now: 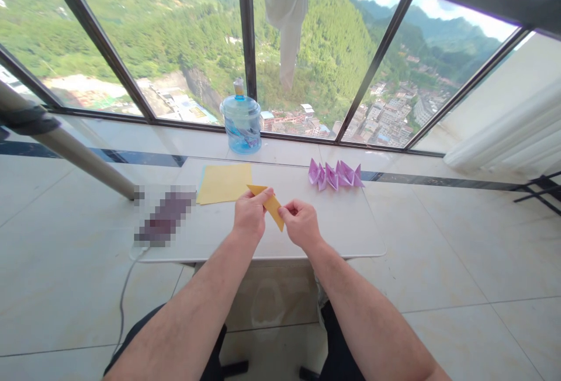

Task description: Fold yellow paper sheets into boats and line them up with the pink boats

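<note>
A folded yellow paper strip [272, 205] is pinched between both hands just above the white table [350, 223]. My left hand [249, 215] grips its upper left part with thumb and fingers closed. At the strip's lower right end my right hand [300, 221] pinches it with curled fingers. Flat yellow paper sheets [223, 182] lie on the table just beyond my left hand. Several folded purple paper pieces [335, 175] stand in a row at the table's far right.
A blue water jug [241, 124] stands on the window ledge behind the table. A blurred dark object [166, 217] with a cable lies at the table's left. A slanted pole [70, 147] crosses at left. A white cloth [284, 13] hangs at the window.
</note>
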A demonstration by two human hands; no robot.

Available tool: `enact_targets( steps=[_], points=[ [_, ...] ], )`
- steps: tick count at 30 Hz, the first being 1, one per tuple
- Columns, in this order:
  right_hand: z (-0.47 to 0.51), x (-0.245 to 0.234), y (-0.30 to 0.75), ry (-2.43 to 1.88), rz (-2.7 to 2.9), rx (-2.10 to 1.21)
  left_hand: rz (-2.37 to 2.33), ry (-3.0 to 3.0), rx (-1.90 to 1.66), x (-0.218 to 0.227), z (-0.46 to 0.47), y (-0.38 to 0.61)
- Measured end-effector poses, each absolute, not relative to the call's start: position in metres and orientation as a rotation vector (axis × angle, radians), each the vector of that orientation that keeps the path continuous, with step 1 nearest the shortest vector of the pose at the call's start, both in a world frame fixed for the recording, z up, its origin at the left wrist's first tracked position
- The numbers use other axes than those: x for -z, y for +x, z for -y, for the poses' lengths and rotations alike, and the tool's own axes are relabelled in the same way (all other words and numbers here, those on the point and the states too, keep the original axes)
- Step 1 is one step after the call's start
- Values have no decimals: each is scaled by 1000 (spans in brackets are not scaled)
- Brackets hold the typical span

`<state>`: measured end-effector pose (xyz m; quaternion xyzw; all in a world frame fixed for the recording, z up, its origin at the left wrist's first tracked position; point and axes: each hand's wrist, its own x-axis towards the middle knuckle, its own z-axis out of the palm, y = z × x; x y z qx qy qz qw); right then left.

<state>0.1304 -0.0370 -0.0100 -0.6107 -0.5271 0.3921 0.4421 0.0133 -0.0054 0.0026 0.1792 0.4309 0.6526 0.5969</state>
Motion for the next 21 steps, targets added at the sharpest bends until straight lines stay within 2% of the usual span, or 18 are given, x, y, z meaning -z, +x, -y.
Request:
enact_targets(
  steps=[11,17,21],
  points=[
    [35,12,130,-1490,1295,-1018,-1045,484,-1597,2,4,15],
    [33,16,133,-1518,1200,-1061,-1056,553,-1376,5,7,16],
    [32,18,132,-1503,1190,-1093,-1138,587,-1469,5,9,18]
  ],
)
